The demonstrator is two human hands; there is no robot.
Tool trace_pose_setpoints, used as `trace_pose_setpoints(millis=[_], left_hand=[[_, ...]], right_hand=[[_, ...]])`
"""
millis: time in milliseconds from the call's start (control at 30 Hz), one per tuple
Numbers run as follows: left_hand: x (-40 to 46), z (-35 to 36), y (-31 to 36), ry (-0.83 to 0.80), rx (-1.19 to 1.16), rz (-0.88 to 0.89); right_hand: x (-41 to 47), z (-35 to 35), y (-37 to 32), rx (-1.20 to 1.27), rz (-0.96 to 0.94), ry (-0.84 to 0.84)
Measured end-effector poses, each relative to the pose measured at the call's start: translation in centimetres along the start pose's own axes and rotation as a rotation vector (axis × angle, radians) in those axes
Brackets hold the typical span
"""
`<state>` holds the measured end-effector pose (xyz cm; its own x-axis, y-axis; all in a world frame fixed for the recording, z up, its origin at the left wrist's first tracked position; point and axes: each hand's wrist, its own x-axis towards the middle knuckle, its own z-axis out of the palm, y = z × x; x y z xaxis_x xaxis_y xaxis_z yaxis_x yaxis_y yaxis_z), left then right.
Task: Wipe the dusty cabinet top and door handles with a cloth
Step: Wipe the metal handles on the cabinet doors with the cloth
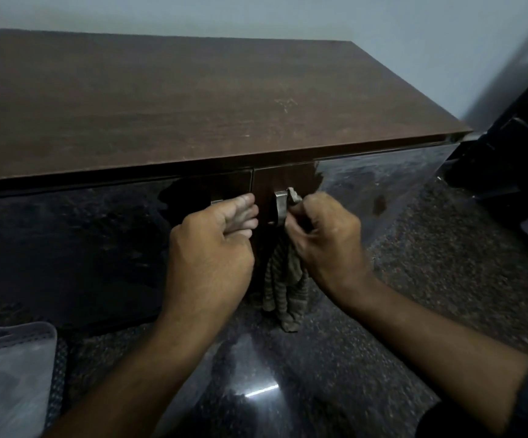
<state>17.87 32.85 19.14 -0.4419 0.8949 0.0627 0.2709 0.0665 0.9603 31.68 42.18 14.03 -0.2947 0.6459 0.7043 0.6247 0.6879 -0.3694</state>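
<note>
Room: dark speckled floor [319, 374], pale wall [256, 17], low cabinet with brown top [161, 105] and glossy doors.
Cloth [283, 289]: soft, light, limp; hangs below right hand, upper end tucked behind right handle [280, 208]. Best gripped bunched, close to handle.
Handles: metal, stiff, probably smooth; left handle [216, 202] mostly hidden.
Right hand [322, 235]: fingers curled, pinching cloth against right handle.
Left hand [215, 232]: fingers curled at left door edge, beside left handle; no cloth in it, cannot tell whether gripping.
</note>
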Motion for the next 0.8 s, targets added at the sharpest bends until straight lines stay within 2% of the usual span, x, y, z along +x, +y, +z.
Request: trace_pose_setpoints(millis=[100, 267, 400, 533, 600, 700, 800], left_hand=[[-0.2, 0.0, 0.2, 0.000, -0.005, -0.011], [-0.6, 0.1, 0.2, -0.004, -0.016, -0.020], [-0.3, -0.6, 0.1, 0.055, -0.059, -0.023], [-0.2, -0.7, -0.1, 0.067, -0.062, -0.018], [-0.2, -0.7, 0.0, 0.074, -0.070, -0.016], [-0.1, -0.7, -0.2, 0.062, -0.050, -0.030], [-0.1, -0.1, -0.7, -0.043, 0.016, -0.088]], right_hand=[[-0.6, 0.7, 0.3, 0.053, 0.060, -0.015], [-1.5, 1.5, 0.2, 0.098, 0.267, -0.123], [0.3, 0.3, -0.9, 0.132, 0.317, 0.013], [3.0, -2.3, -2.7, 0.232, 0.228, 0.205], [3.2, -2.4, -3.3, 0.267, 0.121, 0.152], [1.9, -1.2, -3.3, 0.124, -0.025, 0.001], [0.8, -0.5, -3.2, 0.044, -0.058, -0.017]])
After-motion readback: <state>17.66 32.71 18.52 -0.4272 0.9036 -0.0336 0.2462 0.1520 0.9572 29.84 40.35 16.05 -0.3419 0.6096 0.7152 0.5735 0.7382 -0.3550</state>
